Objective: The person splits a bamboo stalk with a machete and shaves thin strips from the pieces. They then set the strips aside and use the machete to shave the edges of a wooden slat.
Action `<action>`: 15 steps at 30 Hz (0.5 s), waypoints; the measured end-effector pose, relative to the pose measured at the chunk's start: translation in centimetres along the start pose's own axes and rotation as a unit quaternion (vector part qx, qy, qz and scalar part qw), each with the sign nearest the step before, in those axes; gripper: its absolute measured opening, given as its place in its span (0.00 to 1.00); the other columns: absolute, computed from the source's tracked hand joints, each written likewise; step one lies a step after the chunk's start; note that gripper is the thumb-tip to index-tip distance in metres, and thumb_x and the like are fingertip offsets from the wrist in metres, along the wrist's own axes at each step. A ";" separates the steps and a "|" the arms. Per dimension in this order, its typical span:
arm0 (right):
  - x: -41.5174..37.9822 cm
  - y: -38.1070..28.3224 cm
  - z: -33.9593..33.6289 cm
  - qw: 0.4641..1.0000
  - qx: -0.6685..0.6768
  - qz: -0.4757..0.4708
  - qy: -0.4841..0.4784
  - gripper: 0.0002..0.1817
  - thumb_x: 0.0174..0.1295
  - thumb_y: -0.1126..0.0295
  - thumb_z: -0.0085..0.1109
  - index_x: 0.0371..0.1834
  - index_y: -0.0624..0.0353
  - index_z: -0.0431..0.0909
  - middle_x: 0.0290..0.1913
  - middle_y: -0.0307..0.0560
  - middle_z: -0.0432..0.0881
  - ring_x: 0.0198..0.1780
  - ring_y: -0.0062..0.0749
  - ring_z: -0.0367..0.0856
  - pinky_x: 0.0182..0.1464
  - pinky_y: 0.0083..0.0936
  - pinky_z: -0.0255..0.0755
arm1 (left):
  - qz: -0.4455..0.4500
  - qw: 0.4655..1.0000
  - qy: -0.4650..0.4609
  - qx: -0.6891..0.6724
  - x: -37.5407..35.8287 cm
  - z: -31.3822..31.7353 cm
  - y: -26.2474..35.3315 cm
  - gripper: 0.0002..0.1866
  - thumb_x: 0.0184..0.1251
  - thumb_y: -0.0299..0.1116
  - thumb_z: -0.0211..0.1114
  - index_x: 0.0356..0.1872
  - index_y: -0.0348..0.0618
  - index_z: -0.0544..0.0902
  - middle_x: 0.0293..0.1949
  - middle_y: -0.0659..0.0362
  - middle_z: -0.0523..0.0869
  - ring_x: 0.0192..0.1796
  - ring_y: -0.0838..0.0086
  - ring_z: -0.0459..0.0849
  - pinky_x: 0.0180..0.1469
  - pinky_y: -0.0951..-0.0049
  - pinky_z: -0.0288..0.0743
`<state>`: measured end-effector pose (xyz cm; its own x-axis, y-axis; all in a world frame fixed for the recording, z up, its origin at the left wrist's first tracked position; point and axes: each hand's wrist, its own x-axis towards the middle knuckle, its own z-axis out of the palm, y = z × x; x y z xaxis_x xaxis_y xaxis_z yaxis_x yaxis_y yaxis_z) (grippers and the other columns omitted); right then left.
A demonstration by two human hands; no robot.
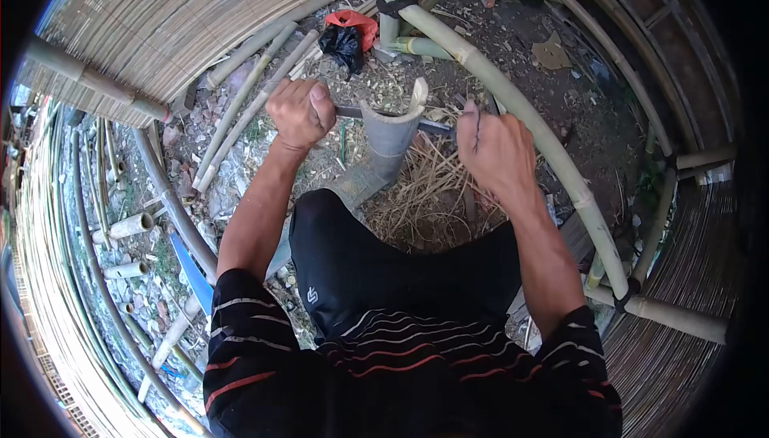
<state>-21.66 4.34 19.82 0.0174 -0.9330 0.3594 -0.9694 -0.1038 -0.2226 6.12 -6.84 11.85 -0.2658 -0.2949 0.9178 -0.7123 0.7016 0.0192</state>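
Note:
A thick bamboo piece (389, 143) with a notched, cut-open top stands upright in front of my knees. Against its far side, just below the notch, lies a dark metal blade (434, 127) that sticks out to both sides. My left hand (303, 114) is wrapped round the blade's left end, thumb on top. On the other side my right hand (498, 150) is closed round the right end. The middle of the blade is hidden behind the bamboo. Thin bamboo shavings (436, 186) are heaped on the ground right of the bamboo piece.
A bamboo pole frame (521, 106) curves round on the right. Loose poles (240, 118) lie on the left ground, near short bamboo tubes (128, 228) and a blue sheet (191, 266). Black and red plastic bags (344, 42) lie ahead. A woven bamboo wall (176, 14) rises at upper left.

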 end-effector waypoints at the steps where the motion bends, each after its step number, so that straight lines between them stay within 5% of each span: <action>1: -2.2 -0.5 -1.7 0.999 -0.008 0.027 -0.017 0.29 0.72 0.59 0.48 0.14 0.67 0.79 0.13 0.63 0.73 0.18 0.59 0.78 0.28 0.49 0.75 | 0.013 0.999 0.004 -0.036 1.6 -0.2 0.9 0.18 0.68 0.30 0.50 0.16 0.44 0.77 0.15 0.56 0.75 0.15 0.61 0.72 0.22 0.63 0.66; 4: 1.8 -2.2 -9.8 0.992 0.124 0.016 -0.021 0.29 0.73 0.59 0.45 0.15 0.67 0.79 0.13 0.63 0.73 0.18 0.59 0.79 0.28 0.49 0.75 | 0.047 0.998 0.034 -0.038 4.5 -1.5 0.0 0.19 0.69 0.29 0.48 0.16 0.44 0.75 0.14 0.57 0.73 0.14 0.62 0.71 0.22 0.63 0.65; 8: 0.2 -0.3 4.4 0.997 0.037 0.056 -0.038 0.29 0.71 0.58 0.45 0.16 0.68 0.80 0.18 0.68 0.78 0.24 0.66 0.81 0.37 0.51 0.79 | 0.026 0.999 -0.025 0.007 -2.1 -0.1 -1.9 0.19 0.69 0.30 0.50 0.15 0.45 0.74 0.13 0.57 0.72 0.15 0.62 0.71 0.23 0.61 0.68; 10: 3.8 1.3 3.6 0.999 0.034 0.034 0.003 0.31 0.72 0.57 0.43 0.16 0.69 0.79 0.16 0.69 0.75 0.23 0.66 0.81 0.34 0.52 0.76 | 0.044 0.998 0.022 0.026 1.0 2.8 -2.2 0.19 0.69 0.30 0.51 0.15 0.44 0.76 0.14 0.56 0.74 0.16 0.61 0.73 0.24 0.61 0.69; 13: 2.0 0.4 2.1 0.997 0.072 0.007 0.006 0.33 0.74 0.56 0.43 0.16 0.71 0.78 0.13 0.67 0.71 0.19 0.62 0.79 0.29 0.51 0.73 | 0.038 0.999 -0.026 0.027 1.9 -0.3 -1.1 0.18 0.70 0.29 0.52 0.16 0.43 0.76 0.14 0.55 0.74 0.17 0.60 0.75 0.24 0.61 0.70; 15: 0.1 -0.4 2.2 0.997 0.077 0.005 0.005 0.33 0.75 0.56 0.43 0.16 0.70 0.78 0.11 0.64 0.71 0.16 0.58 0.77 0.28 0.50 0.73 | 0.037 0.997 0.023 0.071 3.3 -3.1 2.3 0.19 0.71 0.30 0.51 0.16 0.43 0.75 0.14 0.54 0.74 0.17 0.60 0.75 0.24 0.62 0.70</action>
<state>-20.75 3.54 17.91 0.0051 -0.9310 0.3649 -0.9207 -0.1468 -0.3616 5.68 -4.17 16.14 -0.2931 -0.2139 0.9319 -0.7781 0.6197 -0.1025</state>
